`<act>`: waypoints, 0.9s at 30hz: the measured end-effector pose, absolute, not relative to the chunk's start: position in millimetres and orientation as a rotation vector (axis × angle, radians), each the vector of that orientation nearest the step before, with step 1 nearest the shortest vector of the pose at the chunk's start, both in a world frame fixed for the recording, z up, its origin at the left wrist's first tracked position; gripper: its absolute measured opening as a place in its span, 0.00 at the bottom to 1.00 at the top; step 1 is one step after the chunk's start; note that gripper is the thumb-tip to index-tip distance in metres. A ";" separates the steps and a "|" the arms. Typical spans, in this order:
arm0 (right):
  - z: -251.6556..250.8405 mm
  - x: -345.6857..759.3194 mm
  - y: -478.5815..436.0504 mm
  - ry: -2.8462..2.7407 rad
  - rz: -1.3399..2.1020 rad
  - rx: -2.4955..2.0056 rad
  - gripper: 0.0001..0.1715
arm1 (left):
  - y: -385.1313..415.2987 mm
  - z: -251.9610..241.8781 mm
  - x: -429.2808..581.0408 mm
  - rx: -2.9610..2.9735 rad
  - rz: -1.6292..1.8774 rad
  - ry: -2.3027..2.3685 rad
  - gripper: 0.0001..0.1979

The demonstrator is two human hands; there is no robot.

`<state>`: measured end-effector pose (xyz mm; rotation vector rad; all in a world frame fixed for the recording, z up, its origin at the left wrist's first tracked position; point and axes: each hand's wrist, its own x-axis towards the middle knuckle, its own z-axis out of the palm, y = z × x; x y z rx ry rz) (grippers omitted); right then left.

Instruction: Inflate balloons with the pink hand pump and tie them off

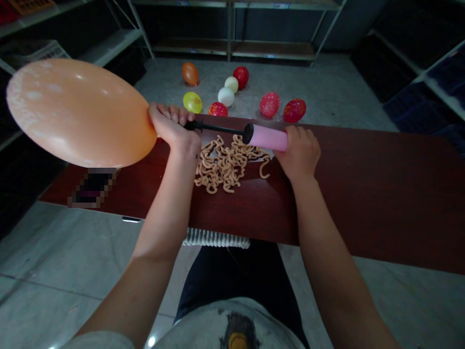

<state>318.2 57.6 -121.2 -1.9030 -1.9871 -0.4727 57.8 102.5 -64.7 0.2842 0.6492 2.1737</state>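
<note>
Above the dark red-brown wooden table (pixel 381 194), the left hand (pixel 173 122) has its grip closed around the neck of a large, glossy peach-orange balloon (pixel 83 116) and the black end of a hand pump with a pink cylindrical barrel (pixel 269 138). To the right, the right hand (pixel 301 151) grips that barrel, a thin black rod (pixel 223 129) spanning the gap between the hands. Beneath the rod lies a heap of curly beige strands (pixel 221 167). On the far grey floor (pixel 160 89) sit smaller balloons: orange (pixel 190 73), yellow (pixel 192 102), whitish (pixel 225 97) and red (pixel 240 77).
</note>
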 end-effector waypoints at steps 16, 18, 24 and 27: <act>-113.9 283.9 41.2 -2.158 -0.278 -1.680 0.15 | 78.9 -53.0 91.5 0.382 2.092 0.566 0.20; -115.2 279.8 39.5 -2.187 -0.249 -1.659 0.18 | 78.6 -56.8 98.2 0.409 2.069 0.616 0.22; -120.0 275.4 38.9 -2.188 -0.194 -1.639 0.24 | 82.1 -63.4 104.4 0.477 2.018 0.761 0.26; -121.0 274.8 39.3 -2.172 -0.181 -1.625 0.21 | 85.0 -64.8 99.7 0.430 2.020 0.828 0.27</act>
